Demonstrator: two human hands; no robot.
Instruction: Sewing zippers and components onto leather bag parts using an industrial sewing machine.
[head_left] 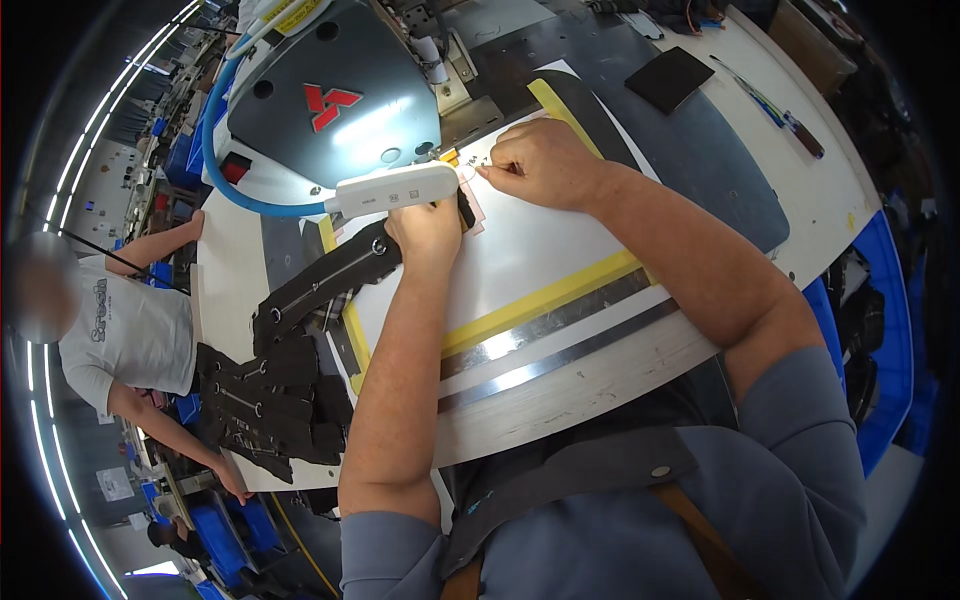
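Note:
My left hand (425, 230) is closed on the end of a black fabric strip (330, 275) with a metal zip and ring, just below a white lamp head (395, 188) on a blue flexible arm (215, 120). My right hand (535, 165) is pinched at a small pale bit, perhaps thread, too small to make out, beside the sewing machine's head (448, 155). A small pink template (475, 215) lies between my hands on a white board (530, 255) edged with yellow tape. The machine's dark housing (290, 110) sits above, and the lamp hides some fingertips.
Black zipped pieces (260, 405) pile at the table's left edge (230, 250), where a co-worker (130, 340) stands with arms on it. At the back right lie a black pad (668, 80) and tools (785, 125). Blue bins (890, 310) stand along the right side.

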